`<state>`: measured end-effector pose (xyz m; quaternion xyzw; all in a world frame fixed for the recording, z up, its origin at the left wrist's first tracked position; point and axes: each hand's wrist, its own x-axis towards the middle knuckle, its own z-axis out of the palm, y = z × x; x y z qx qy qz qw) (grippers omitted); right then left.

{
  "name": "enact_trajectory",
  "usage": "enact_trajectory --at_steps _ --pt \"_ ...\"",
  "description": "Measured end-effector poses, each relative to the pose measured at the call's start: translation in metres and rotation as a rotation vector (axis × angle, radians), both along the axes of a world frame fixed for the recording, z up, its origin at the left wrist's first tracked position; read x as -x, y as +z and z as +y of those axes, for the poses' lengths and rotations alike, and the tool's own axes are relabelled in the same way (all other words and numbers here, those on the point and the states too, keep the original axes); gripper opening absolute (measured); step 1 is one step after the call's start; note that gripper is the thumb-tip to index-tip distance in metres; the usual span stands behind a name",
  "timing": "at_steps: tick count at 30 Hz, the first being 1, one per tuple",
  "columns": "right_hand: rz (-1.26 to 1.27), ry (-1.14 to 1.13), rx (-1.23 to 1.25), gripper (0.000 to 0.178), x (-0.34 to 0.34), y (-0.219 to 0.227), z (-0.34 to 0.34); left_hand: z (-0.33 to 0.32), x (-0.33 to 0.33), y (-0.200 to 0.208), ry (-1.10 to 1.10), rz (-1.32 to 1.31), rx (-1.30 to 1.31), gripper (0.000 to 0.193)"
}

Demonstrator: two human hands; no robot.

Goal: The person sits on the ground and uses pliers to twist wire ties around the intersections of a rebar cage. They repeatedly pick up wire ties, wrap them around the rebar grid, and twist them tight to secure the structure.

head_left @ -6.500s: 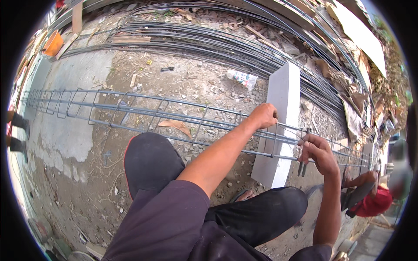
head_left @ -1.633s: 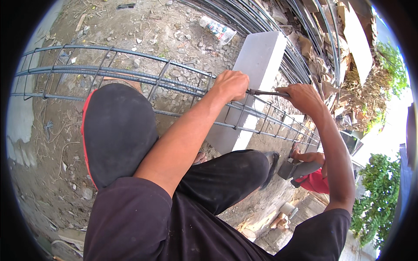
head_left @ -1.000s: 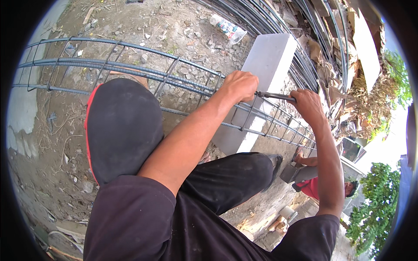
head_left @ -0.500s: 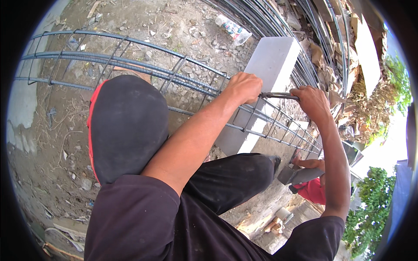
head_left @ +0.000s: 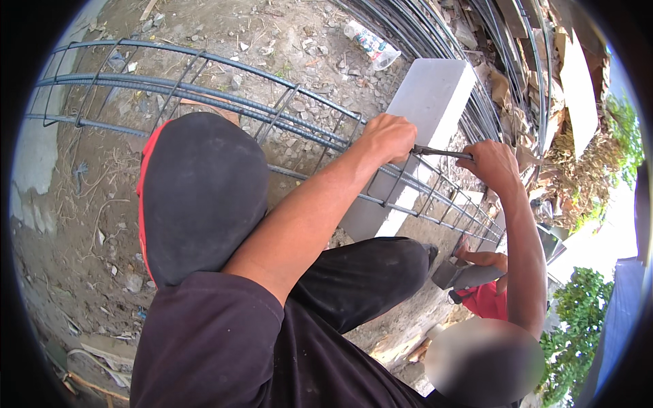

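Blue-grey steel is being steadied by the left hand (head_left: 389, 139), which is being kept clamped over the upper bar of a long rebar cage (head_left: 298, 86); its fingertips are being hidden behind the knuckles. Just to the right of that hand, dark pincers (head_left: 443, 151) are being held almost level, their working end being set close against the knuckles at the upper bar; whether any wire is being gripped by it cannot be told. The handles are being enclosed by the right hand (head_left: 494, 163), whose fingers are being wrapped around their far end.

The cage is being seen on both sides of the left hand: it is stretching away to the left and, to the right, is passing below the right hand. Beneath the left hand, a pale block (head_left: 428, 92) is being crossed by the bars. Beyond the left hand, a printed plastic cup (head_left: 371, 45) is lying on stony ground, and long loose bars (head_left: 408, 27) are being seen behind it. To the left of the left hand and nearer the body, part of the cage is being covered by a dark-clothed knee (head_left: 204, 197). Below the right hand, a person in red (head_left: 486, 299) is being partly hidden by the right forearm.
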<state>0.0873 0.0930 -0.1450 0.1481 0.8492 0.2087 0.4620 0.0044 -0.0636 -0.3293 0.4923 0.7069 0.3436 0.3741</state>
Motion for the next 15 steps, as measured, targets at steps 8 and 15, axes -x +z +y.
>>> enact_trajectory --at_steps 8,15 --pt "0.199 0.112 0.097 0.021 -0.036 -0.01 0.027 0.003 -0.001 -0.003 -0.016 0.016 -0.011 0.02" --pt "0.242 0.096 0.108 0.022 -0.04 -0.014 0.02 0.002 -0.001 -0.002 0.023 -0.017 0.004 0.018"
